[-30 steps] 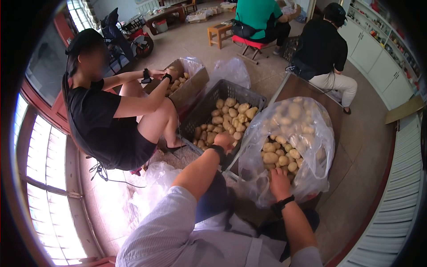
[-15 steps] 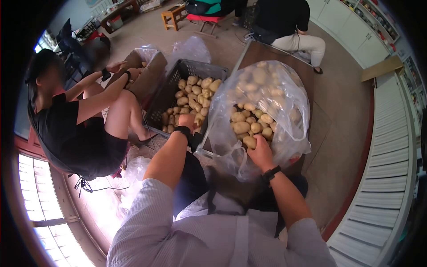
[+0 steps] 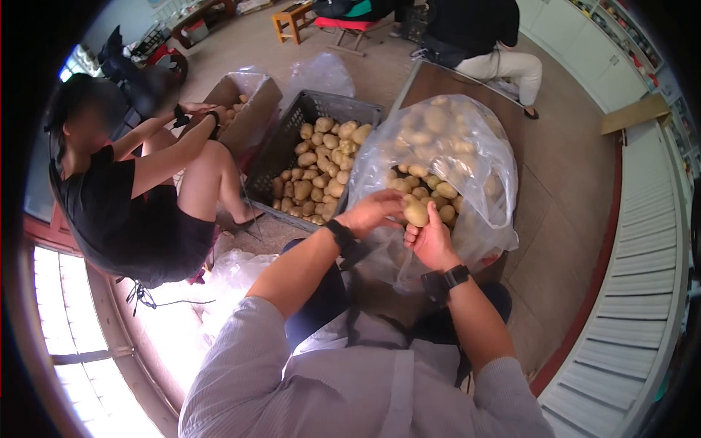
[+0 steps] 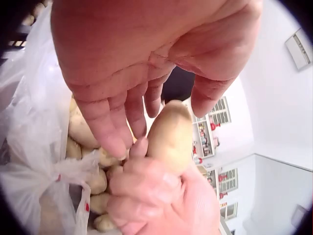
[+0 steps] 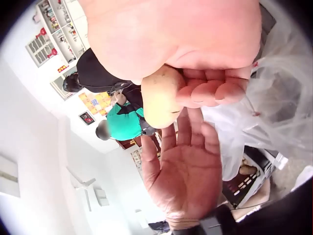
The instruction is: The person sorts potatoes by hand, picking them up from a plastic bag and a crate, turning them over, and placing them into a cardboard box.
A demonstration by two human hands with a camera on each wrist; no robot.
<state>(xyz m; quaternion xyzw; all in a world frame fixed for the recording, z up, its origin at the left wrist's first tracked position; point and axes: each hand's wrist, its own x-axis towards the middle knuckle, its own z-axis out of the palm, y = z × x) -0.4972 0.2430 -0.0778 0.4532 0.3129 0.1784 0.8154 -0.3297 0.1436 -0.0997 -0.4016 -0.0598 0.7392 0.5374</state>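
Note:
My right hand grips a pale yellow potato, its fingers curled round the lower part. The potato's upper end sticks out above the fist in the left wrist view. My left hand reaches in from the left with fingers spread and slightly bent, thumb apart, close around the potato's free end. Just beyond both hands lies a clear plastic bag full of potatoes, its mouth open toward me. To the left stands a dark plastic crate holding many more potatoes.
A person in black sits at the left, hands at a cardboard box of potatoes. Crumpled plastic lies on the floor by my left side. Under the bag is a low brown table. Another seated person is beyond it.
My left hand has moved right from the crate to beside the potato. My right hand has taken a potato from the bag and lifted it toward the left hand.

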